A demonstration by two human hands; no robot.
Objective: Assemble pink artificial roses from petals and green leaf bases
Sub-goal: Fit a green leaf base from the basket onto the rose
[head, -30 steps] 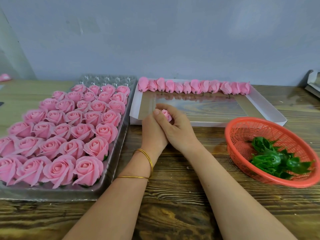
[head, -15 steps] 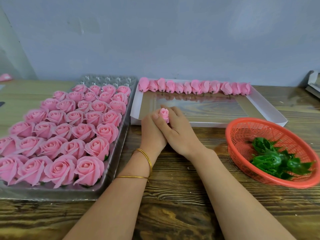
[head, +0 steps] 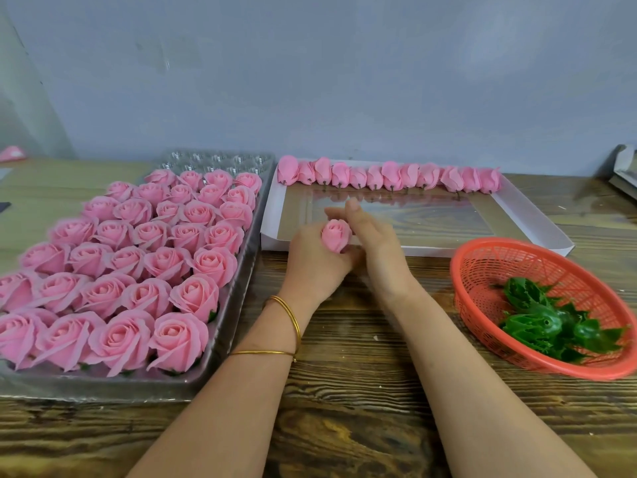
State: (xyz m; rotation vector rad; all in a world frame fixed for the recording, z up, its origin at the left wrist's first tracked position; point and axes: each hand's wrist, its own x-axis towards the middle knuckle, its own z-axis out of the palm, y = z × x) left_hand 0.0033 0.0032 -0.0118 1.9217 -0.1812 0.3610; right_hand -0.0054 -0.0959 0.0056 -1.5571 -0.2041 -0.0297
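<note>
A small pink rose bud [head: 336, 235] stands upright in my left hand [head: 312, 262], whose fingers curl round its lower part. Right beside it is my right hand [head: 374, 246], fingers fairly straight and lying against the bud's right side. Several green leaf bases [head: 548, 322] lie in an orange basket [head: 482, 267] at the right. A row of several pink buds [head: 389, 177] lines the far edge of a white cardboard tray [head: 537, 222]. Many finished pink roses [head: 138, 263] fill a clear plastic tray [head: 238, 281] at the left.
Bare wooden tabletop [head: 351, 401] lies between my forearms and in front of the trays. A grey wall rises behind. A box edge [head: 625, 170] shows at the far right. Empty cells [head: 213, 158] remain at the plastic tray's far end.
The bud was nearly hidden between both hands; now it stands exposed. My right hand has opened and slid to the bud's right side, and both hands have shifted slightly away from me.
</note>
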